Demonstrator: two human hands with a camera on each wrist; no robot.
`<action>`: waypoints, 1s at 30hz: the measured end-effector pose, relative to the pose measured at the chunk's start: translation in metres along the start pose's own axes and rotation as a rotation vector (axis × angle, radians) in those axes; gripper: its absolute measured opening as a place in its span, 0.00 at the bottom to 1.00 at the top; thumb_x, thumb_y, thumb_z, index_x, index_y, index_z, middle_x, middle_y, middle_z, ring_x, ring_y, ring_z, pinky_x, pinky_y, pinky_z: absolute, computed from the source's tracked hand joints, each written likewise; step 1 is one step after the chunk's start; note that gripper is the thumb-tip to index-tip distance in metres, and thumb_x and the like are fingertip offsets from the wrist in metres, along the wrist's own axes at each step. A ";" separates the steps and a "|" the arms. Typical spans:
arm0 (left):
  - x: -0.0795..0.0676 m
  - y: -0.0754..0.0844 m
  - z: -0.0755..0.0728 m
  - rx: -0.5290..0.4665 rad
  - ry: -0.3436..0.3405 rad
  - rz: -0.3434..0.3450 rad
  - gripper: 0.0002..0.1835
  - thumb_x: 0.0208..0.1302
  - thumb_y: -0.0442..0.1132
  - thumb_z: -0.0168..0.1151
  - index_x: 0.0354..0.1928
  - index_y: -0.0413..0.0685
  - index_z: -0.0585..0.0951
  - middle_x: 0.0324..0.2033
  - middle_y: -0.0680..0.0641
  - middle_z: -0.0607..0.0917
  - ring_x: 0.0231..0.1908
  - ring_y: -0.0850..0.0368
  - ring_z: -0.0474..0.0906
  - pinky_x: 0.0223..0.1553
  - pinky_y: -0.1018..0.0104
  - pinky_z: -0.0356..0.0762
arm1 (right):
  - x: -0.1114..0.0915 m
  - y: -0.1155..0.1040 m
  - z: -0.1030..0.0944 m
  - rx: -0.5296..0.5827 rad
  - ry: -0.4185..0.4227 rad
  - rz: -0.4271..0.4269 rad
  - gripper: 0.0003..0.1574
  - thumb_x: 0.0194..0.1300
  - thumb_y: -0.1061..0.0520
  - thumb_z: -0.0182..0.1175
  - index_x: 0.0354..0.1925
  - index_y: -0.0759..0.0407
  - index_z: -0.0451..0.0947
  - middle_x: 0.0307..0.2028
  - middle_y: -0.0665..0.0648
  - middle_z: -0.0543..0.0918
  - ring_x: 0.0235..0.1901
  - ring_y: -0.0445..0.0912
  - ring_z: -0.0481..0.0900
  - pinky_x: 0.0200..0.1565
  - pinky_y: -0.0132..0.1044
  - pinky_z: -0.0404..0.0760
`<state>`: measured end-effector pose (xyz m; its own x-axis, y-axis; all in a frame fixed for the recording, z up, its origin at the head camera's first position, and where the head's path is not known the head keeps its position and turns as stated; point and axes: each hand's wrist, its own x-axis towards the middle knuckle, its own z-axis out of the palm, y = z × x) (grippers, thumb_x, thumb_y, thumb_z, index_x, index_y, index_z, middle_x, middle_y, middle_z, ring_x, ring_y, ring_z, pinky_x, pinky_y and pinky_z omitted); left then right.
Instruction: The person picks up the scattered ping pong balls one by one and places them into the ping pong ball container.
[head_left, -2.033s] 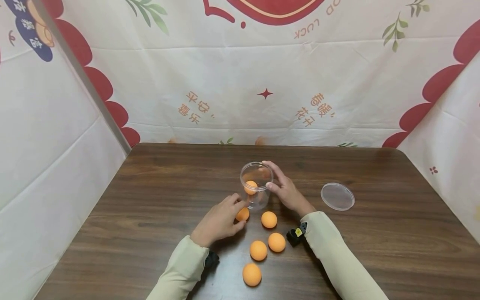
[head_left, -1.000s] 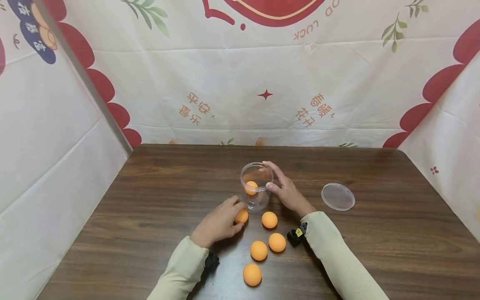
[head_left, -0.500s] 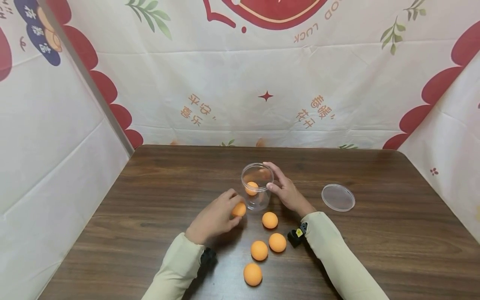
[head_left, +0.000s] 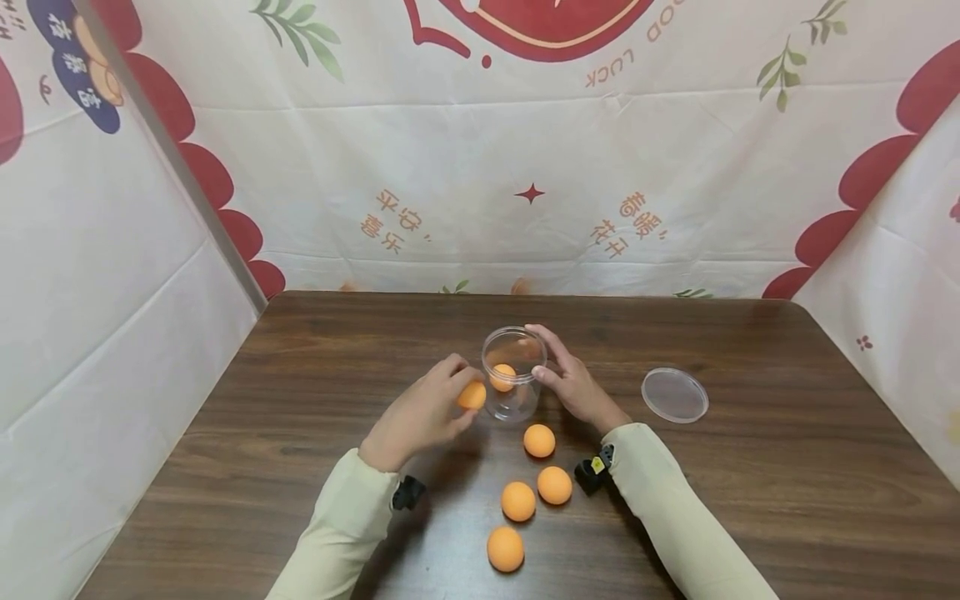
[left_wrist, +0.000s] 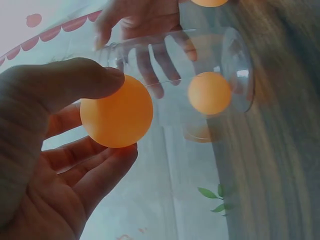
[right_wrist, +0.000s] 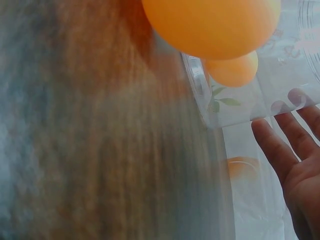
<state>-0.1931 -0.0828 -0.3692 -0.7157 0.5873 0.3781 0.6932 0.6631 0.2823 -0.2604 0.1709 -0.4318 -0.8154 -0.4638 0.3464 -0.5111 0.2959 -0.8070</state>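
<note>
My left hand (head_left: 420, 417) pinches an orange ping-pong ball (head_left: 472, 396) between thumb and fingertips, raised close to the left side of a clear plastic jar (head_left: 516, 410). In the left wrist view the thumb lies across the top of this ball (left_wrist: 117, 112). The jar stands upright without its lid, and one orange ball (head_left: 502, 377) rests at its bottom. My right hand (head_left: 573, 383) holds the jar from the right, with the thumb near the rim and the fingers round the far side. In the right wrist view, those fingertips (right_wrist: 265, 130) touch the jar wall.
Several loose orange balls (head_left: 518, 502) lie on the brown wooden table (head_left: 300, 375), in front of the jar. A clear round lid (head_left: 675, 395) lies flat to the right of my right hand. Behind the table hangs a white printed cloth (head_left: 450, 150).
My left hand has gripped the ball beside the jar and lifted it from the table, moving up and slightly left. The right hand and jar have stayed in place.
</note>
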 end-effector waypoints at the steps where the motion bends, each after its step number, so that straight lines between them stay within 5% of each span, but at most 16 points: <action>1: 0.001 0.000 -0.001 0.003 0.002 0.002 0.17 0.53 0.34 0.70 0.46 0.43 0.79 0.39 0.48 0.75 0.35 0.60 0.72 0.36 0.69 0.76 | 0.000 0.000 0.000 0.000 0.001 -0.002 0.37 0.67 0.61 0.50 0.71 0.53 0.52 0.64 0.65 0.70 0.60 0.63 0.71 0.57 0.63 0.69; 30: 0.036 0.007 -0.026 0.038 0.029 0.087 0.18 0.51 0.31 0.69 0.46 0.43 0.79 0.40 0.47 0.75 0.36 0.60 0.75 0.38 0.70 0.78 | 0.001 0.001 0.000 0.007 -0.013 0.027 0.38 0.67 0.62 0.50 0.72 0.52 0.51 0.64 0.66 0.69 0.60 0.63 0.71 0.57 0.63 0.69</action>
<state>-0.2118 -0.0689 -0.3306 -0.6496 0.6305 0.4249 0.7487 0.6276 0.2134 -0.2611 0.1706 -0.4323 -0.8255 -0.4663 0.3180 -0.4866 0.3026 -0.8195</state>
